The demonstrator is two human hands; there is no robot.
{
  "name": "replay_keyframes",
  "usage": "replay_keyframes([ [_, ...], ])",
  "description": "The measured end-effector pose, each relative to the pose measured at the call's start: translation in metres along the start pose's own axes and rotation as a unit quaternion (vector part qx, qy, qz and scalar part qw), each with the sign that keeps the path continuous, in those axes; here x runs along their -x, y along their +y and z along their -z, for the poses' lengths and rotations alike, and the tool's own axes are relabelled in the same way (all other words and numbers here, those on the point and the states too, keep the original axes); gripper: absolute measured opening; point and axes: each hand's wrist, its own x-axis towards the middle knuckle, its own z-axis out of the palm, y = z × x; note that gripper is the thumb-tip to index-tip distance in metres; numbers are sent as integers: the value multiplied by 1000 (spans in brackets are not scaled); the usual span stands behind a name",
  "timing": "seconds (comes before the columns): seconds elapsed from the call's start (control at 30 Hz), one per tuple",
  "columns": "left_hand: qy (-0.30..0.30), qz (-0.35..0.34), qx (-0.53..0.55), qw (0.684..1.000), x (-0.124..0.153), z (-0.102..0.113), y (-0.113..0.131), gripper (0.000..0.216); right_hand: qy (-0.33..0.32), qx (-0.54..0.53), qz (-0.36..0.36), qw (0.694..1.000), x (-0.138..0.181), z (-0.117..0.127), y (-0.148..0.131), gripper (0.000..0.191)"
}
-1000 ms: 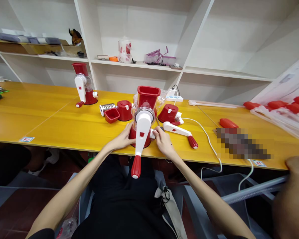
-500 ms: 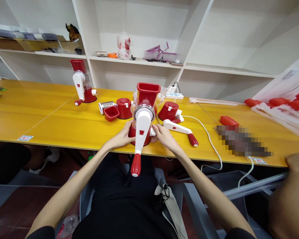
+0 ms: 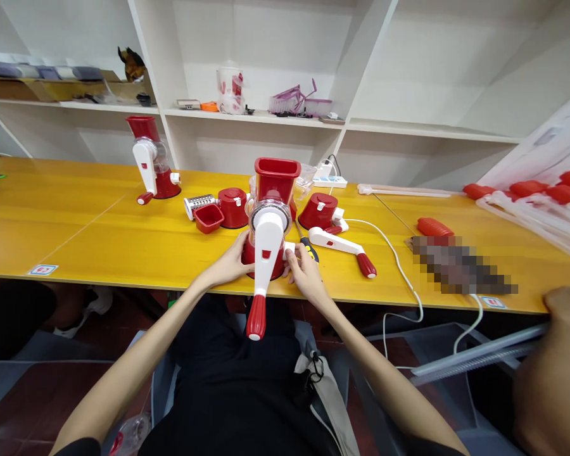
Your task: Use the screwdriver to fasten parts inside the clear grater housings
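Observation:
A red and white rotary grater [image 3: 268, 218] stands at the near edge of the yellow table [image 3: 99, 234]. Its white crank handle with a red knob [image 3: 257, 316] hangs down over the edge. My left hand [image 3: 228, 265] is curled around the left side of its red base. On the right side, my right hand [image 3: 303, 271] pinches a small white lever at the base. A black and yellow tool [image 3: 310, 250] lies just behind that hand.
Another assembled grater [image 3: 148, 158] stands at the back left. Red bases [image 3: 232, 207] [image 3: 319, 211], a red cup [image 3: 209, 217], a metal drum [image 3: 196, 204] and a loose white crank [image 3: 342, 246] lie around. A white cable [image 3: 399, 266] runs right. Another person's hand [image 3: 558, 367] shows at lower right.
My right hand has slid a little left and nearer along the grater's base. The black and yellow tool behind it now shows. The view has shifted slightly.

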Motion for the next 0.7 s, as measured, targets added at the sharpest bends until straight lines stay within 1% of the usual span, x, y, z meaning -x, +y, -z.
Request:
replay_keyframes([
  [0.17, 15, 2, 2, 1000, 0, -2, -1, 89, -11, -25, 18, 999, 2, 0, 2, 46],
  [0.33, 22, -15, -12, 1000, -1, -1, 0, 79, -19, -38, 15, 999, 0, 0, 3, 45],
  [0.53, 8, -11, -7, 1000, 0, -1, 0, 80, -26, -53, -4, 998, -2, -1, 1, 46],
  [0.7, 30, 5, -6, 1000, -3, -2, -2, 87, -32, -66, -18, 997, -1, 0, -1, 47],
])
